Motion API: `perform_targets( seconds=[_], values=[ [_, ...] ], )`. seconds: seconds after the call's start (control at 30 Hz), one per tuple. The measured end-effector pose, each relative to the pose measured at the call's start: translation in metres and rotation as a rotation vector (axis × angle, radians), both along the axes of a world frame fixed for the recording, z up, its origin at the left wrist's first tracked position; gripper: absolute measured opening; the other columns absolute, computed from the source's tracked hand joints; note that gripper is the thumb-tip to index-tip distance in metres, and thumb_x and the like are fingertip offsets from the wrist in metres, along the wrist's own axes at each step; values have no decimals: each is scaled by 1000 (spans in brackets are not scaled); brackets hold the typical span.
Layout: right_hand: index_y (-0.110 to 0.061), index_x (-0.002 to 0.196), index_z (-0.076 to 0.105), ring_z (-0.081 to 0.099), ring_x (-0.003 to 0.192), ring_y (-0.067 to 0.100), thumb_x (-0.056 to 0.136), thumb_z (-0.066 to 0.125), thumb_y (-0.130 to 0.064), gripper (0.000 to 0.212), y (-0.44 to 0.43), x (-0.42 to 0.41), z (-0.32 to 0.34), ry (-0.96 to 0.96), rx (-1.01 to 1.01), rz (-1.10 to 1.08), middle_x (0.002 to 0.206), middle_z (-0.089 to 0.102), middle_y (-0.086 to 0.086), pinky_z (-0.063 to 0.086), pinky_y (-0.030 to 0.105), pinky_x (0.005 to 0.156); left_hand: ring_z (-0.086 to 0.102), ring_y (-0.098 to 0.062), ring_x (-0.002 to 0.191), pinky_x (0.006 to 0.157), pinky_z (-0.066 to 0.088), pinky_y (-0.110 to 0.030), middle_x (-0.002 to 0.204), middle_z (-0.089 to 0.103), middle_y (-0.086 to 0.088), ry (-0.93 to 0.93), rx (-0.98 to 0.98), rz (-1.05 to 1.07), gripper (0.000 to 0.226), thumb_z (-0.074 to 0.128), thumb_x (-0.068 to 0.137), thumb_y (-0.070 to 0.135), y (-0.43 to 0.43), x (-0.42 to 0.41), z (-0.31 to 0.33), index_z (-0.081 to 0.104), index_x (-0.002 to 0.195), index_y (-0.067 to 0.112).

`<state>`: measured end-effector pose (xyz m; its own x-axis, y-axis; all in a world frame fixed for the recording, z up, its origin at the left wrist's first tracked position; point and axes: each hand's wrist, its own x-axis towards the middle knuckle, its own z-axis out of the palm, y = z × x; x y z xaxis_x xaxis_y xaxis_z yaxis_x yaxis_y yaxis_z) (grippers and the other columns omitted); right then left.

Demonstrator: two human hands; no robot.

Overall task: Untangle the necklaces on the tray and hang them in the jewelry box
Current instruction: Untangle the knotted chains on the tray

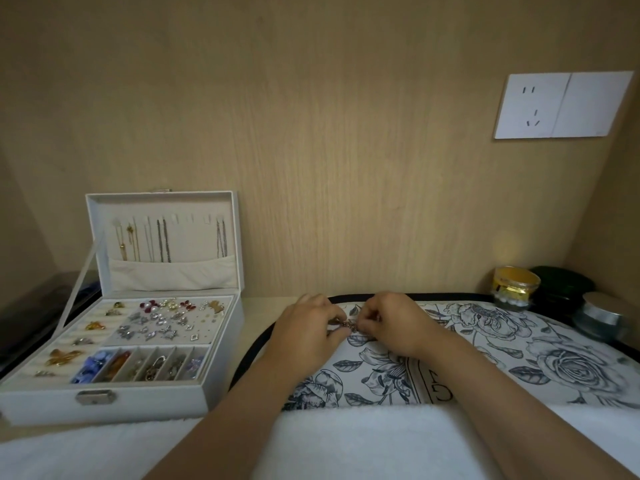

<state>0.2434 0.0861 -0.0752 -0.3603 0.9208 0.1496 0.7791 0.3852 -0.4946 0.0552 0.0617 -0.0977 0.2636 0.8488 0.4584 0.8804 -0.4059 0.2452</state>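
A small tangled necklace (pixel 348 324) lies at the far edge of the flower-printed tray (pixel 554 355). My left hand (pixel 306 332) and my right hand (pixel 393 323) meet over it, and the fingertips of both pinch the chain. Most of the necklace is hidden by my fingers. The white jewelry box (pixel 138 403) stands open at the left. Several chains (pixel 162 240) hang from hooks inside its raised lid.
Earrings, brooches and beads fill the box's lower compartments. A gold-lidded jar (pixel 516 287), a dark round case (pixel 562 284) and a silver-lidded jar (pixel 601 317) stand at the back right. A wooden wall with a socket plate (pixel 561 105) rises behind. White cloth (pixel 363 445) covers the near edge.
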Motion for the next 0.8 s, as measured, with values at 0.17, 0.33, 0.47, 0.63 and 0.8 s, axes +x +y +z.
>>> perform_targets(
  seconds=[0.17,0.33,0.47,0.63,0.8],
  values=[
    [-15,94,67,68,73,26,102,55,-27,19,-4,1,6,425,-228,-14,81,70,0,60,42,58,56,1,89,82,46,-24,94,65,18,-288,-104,-19,10,69,89,40,3,2,0,71,96,33],
    [-13,93,72,56,58,11,99,61,-25,18,0,1,6,618,-322,-9,68,63,-2,50,32,68,62,-4,75,72,48,-21,80,69,5,-785,-276,-8,15,60,95,22,1,2,3,66,82,25],
    [-15,98,74,47,54,10,99,61,-23,16,-4,-1,7,627,-350,-1,70,67,-9,40,20,52,53,-11,60,60,43,-29,65,57,2,-837,-346,-2,19,50,98,16,-3,4,6,59,82,19],
    [-16,97,77,48,54,8,98,63,-19,14,-8,-2,10,625,-328,58,67,67,-7,40,16,49,61,-4,78,72,52,-28,90,63,12,-681,-345,-94,7,62,89,39,-5,7,3,62,95,37],
    [-11,104,76,47,51,6,97,63,-11,14,-6,-1,11,644,-313,78,59,63,-5,41,17,51,61,1,79,72,49,-14,88,69,11,-758,-341,-113,7,71,90,28,-2,9,3,70,96,29]
  ],
)
